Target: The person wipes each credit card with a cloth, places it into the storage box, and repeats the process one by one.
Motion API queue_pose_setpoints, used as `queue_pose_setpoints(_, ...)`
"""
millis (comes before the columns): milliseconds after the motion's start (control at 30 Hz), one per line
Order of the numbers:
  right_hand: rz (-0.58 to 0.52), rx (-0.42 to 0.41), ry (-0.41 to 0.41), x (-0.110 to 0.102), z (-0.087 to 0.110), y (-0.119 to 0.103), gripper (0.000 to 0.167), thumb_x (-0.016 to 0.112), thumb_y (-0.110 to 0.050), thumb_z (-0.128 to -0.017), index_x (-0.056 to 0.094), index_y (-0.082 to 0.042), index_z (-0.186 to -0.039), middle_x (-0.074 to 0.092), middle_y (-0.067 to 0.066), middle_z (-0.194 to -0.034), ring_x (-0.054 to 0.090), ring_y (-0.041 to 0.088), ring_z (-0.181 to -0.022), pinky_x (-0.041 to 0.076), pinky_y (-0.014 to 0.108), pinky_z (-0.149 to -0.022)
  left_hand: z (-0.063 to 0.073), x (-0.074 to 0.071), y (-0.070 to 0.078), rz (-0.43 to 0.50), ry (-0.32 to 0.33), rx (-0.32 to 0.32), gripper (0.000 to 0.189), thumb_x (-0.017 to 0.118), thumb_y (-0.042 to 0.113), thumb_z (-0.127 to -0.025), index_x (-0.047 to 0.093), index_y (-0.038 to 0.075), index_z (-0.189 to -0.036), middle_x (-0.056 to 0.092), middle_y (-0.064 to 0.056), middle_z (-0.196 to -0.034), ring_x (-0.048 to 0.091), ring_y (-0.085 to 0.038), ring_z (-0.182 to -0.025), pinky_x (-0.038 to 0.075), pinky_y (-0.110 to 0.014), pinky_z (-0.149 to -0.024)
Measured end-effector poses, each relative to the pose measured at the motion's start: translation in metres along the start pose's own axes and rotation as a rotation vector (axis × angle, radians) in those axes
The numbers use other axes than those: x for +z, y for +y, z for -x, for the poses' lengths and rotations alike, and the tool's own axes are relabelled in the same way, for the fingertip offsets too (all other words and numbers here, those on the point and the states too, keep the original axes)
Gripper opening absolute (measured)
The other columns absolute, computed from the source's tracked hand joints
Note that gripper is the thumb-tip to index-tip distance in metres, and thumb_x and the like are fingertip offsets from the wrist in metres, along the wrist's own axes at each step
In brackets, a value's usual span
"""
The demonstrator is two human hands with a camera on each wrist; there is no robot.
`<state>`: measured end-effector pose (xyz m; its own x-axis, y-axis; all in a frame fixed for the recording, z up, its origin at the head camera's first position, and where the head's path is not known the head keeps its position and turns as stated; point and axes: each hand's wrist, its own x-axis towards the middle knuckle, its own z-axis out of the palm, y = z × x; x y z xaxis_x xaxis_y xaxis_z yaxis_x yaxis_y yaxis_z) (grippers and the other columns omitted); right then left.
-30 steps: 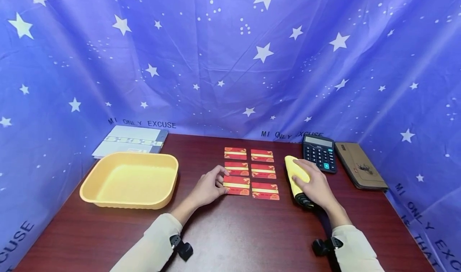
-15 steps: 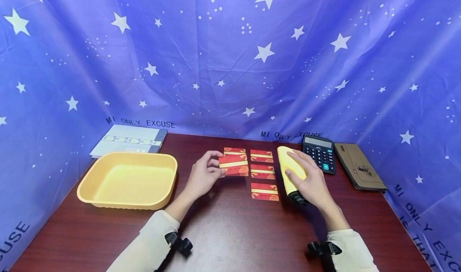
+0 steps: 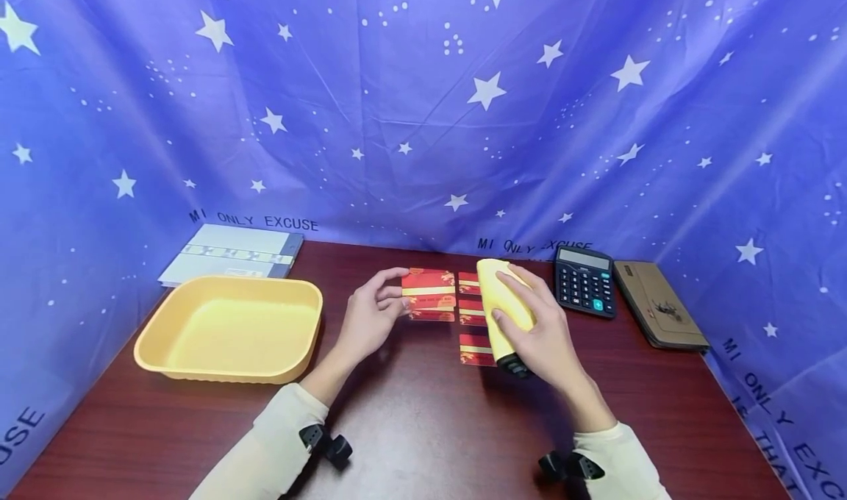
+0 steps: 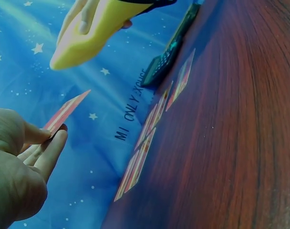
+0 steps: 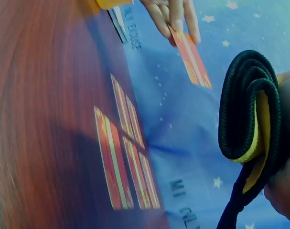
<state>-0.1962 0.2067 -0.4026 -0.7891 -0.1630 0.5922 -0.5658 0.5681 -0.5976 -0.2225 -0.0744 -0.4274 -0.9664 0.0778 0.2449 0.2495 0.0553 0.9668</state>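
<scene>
Raised above the table, a red card with a pale yellow stripe (image 3: 429, 287) is pinched at its left edge by my left hand (image 3: 369, 318). In the left wrist view, thumb and fingers grip the near end of that card (image 4: 68, 110). My right hand (image 3: 549, 334) holds a folded yellow cloth with a dark edging (image 3: 501, 301). Its rolled layers show in the right wrist view, where the cloth (image 5: 240, 114) is apart from the card. Several similar red cards (image 5: 111, 160) lie flat on the table below, partly hidden in the head view.
A yellow plastic basin (image 3: 218, 373) stands at the left, with a white-and-grey folder-like item (image 3: 231, 244) behind it. At the right lie a black calculator (image 3: 585, 283) and a brown wallet (image 3: 662, 307). A blue starry curtain (image 3: 397, 103) rises behind the table.
My left hand has lifted the nearest left card off the table and moved it farther back. My right hand has brought the yellow cloth up and leftward, over the right column of cards.
</scene>
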Motion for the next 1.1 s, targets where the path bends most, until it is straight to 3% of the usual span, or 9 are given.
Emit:
queue_pose_setpoints(167, -0.013, -0.039, -0.016, 0.015, 0.000, -0.007, 0.060, 0.081, -0.001, -0.083, 0.066, -0.017, -0.139, 0.056, 0.009, -0.150, 0.053, 0.027, -0.138, 0.037, 0.005, -0.109, 0.001, 0.002, 0.001, 0.009, 0.004, 0.005, 0.046, 0.066, -0.012, -0.092, 0.062, 0.002, -0.135, 0.076, -0.025, -0.102, 0.078, -0.029, -0.090, 0.067, -0.043, -0.082)
queue_pose_setpoints(533, 0.015, -0.066, -0.045, 0.032, 0.003, -0.010, 0.059, 0.081, -0.006, -0.083, 0.066, -0.018, -0.139, 0.055, 0.009, -0.151, 0.054, 0.028, -0.138, 0.037, 0.008, -0.113, 0.003, 0.007, 0.003, 0.052, -0.021, 0.000, 0.047, 0.065, -0.012, -0.091, 0.059, 0.000, -0.136, 0.075, -0.027, -0.103, 0.077, -0.027, -0.088, 0.066, -0.050, -0.084)
queue_pose_setpoints(767, 0.036, -0.086, -0.042, 0.039, 0.005, -0.013, 0.059, 0.081, -0.007, -0.083, 0.066, -0.018, -0.139, 0.055, 0.009, -0.151, 0.051, 0.030, -0.142, 0.032, 0.014, -0.122, 0.006, 0.011, 0.004, 0.182, -0.056, -0.024, 0.048, 0.063, -0.015, -0.091, 0.057, -0.002, -0.137, 0.072, -0.033, -0.106, 0.076, -0.016, -0.085, 0.065, -0.049, -0.086)
queue_pose_setpoints(967, 0.067, -0.111, -0.056, 0.048, 0.007, -0.016, 0.060, 0.082, -0.010, -0.083, 0.065, -0.020, -0.140, 0.055, 0.008, -0.151, 0.054, 0.029, -0.138, 0.044, 0.020, -0.115, 0.008, 0.014, 0.006, 0.250, -0.076, -0.032, 0.049, 0.061, -0.017, -0.091, 0.054, -0.007, -0.139, 0.069, -0.038, -0.108, 0.075, -0.012, -0.085, 0.065, -0.050, -0.088)
queue_pose_setpoints(1100, 0.079, -0.118, -0.052, 0.054, 0.008, -0.020, 0.061, 0.083, -0.011, -0.082, 0.065, -0.021, -0.140, 0.055, 0.007, -0.152, 0.057, 0.028, -0.136, 0.053, 0.036, -0.107, 0.009, 0.015, 0.007, 0.259, -0.072, -0.043, 0.049, 0.062, -0.016, -0.092, 0.054, -0.006, -0.139, 0.070, -0.038, -0.109, 0.075, -0.012, -0.086, 0.066, -0.045, -0.087)
